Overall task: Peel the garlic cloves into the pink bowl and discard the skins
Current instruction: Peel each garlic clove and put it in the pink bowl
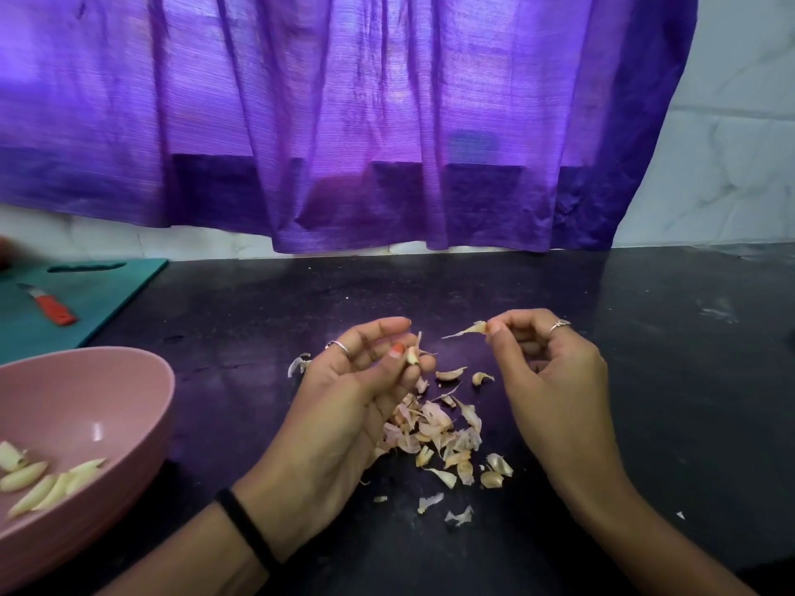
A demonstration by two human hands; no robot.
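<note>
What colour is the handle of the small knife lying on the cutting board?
Orange-red. The knife lies on the teal cutting board, seen in the head view.

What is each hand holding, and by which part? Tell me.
The left hand pinches a garlic clove between thumb and fingertips, around its middle. The right hand pinches a strip of skin by its wider end.

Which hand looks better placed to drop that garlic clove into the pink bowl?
Left hand: it already pinches the clove, nearer the pink bowl. The right hand holds a skin.
</note>
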